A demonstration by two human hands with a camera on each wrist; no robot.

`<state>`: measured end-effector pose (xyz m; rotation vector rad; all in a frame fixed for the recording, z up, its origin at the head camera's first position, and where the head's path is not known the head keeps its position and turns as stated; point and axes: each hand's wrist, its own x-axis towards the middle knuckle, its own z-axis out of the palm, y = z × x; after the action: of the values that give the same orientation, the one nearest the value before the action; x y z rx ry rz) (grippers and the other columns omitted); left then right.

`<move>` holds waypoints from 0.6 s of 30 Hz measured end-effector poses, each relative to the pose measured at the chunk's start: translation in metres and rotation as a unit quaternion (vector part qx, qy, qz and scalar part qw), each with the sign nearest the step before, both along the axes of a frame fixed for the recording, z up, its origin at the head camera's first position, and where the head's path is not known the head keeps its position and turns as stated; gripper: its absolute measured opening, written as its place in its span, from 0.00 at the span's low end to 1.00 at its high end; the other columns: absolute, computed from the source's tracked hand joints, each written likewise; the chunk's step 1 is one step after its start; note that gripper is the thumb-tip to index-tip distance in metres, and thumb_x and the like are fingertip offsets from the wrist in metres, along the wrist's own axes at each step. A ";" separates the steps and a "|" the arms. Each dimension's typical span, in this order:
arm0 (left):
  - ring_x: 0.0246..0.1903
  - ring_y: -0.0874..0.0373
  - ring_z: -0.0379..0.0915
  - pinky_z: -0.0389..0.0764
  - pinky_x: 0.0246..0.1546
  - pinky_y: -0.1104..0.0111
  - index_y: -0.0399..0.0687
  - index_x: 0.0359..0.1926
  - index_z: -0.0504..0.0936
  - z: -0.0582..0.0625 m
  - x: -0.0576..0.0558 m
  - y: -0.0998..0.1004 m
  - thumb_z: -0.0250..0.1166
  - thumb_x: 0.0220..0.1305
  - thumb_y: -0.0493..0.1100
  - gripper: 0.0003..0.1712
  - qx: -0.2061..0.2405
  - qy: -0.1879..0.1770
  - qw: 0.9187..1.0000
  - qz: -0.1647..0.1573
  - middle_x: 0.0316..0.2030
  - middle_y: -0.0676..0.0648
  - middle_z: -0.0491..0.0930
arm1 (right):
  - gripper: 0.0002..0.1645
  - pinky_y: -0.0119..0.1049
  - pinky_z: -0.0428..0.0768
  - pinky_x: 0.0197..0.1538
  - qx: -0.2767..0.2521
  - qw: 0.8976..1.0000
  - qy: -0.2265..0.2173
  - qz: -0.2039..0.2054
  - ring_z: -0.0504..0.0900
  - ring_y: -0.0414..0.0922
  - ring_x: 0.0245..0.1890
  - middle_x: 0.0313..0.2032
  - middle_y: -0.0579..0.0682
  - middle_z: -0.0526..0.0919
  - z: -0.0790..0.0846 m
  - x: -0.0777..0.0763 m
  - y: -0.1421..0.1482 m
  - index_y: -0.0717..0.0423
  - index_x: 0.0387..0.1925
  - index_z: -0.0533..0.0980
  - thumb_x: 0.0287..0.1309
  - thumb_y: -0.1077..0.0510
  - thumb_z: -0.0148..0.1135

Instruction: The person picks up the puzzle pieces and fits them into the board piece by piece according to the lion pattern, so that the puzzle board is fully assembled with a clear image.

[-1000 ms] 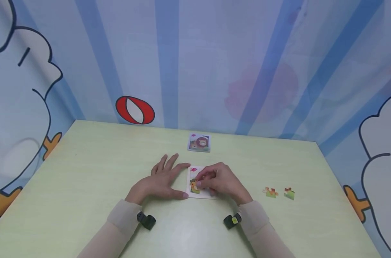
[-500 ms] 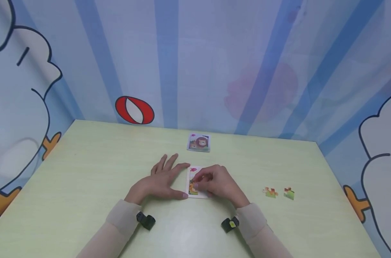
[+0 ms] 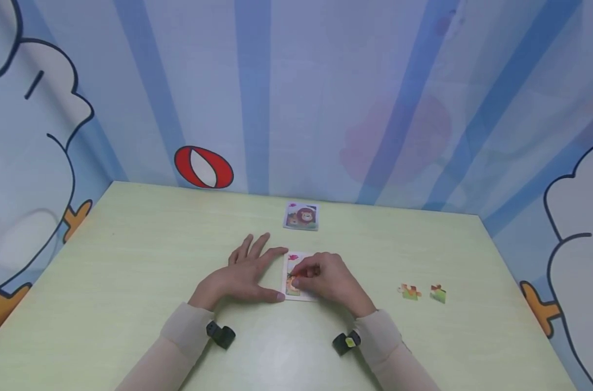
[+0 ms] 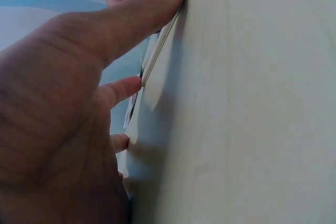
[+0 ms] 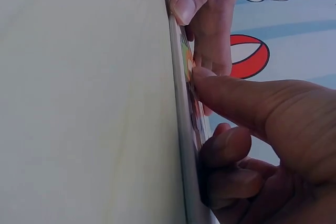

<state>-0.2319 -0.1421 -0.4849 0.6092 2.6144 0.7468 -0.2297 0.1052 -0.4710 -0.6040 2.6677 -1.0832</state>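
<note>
A small white-edged puzzle board (image 3: 303, 297) lies flat in front of me, with a pink mark at its top left corner. My left hand (image 3: 243, 278) has its fingers spread, the thumb touching the board's lower left corner and the index finger its upper left corner. Over the board, my right hand (image 3: 329, 277) has thumb and index finger together on an orange and green puzzle piece (image 3: 292, 289) at the left side. In the right wrist view the thumb (image 5: 210, 80) touches the picture surface (image 5: 187, 59), while other fingers are curled. The hand hides much of the board.
Two loose puzzle pieces lie to the right, one orange and green (image 3: 410, 292), the other mostly green (image 3: 438, 294). A lion picture card (image 3: 301, 216) lies beyond the board. A printed blue curtain (image 3: 316, 108) stands behind the pale table (image 3: 145, 244).
My right hand has shifted slightly left and nearer me across the board, and the orange piece under its fingers has shifted slightly. My left hand has stayed in place.
</note>
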 end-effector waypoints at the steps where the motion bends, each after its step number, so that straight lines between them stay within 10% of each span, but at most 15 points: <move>1: 0.86 0.31 0.19 0.35 0.81 0.26 0.69 0.85 0.56 0.001 0.000 0.000 0.76 0.59 0.66 0.59 -0.001 -0.001 1.000 -0.001 0.89 0.42 0.33 | 0.06 0.29 0.70 0.35 -0.001 1.000 -0.001 0.000 0.73 0.39 0.31 0.26 0.41 0.80 0.000 0.000 0.000 0.46 0.41 0.91 0.61 0.56 0.79; 18: 0.86 0.29 0.20 0.35 0.80 0.25 0.67 0.84 0.58 0.006 0.004 -0.001 0.76 0.59 0.67 0.58 0.015 0.002 1.000 -0.005 0.89 0.40 0.35 | 0.07 0.31 0.69 0.36 -0.008 1.000 -0.019 -0.017 0.72 0.40 0.30 0.26 0.43 0.76 0.000 0.002 0.000 0.46 0.40 0.86 0.62 0.57 0.78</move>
<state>-0.2278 -0.1431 -0.4787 0.6318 2.6071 0.7835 -0.2274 0.1056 -0.4706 -0.5374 2.6491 -1.1132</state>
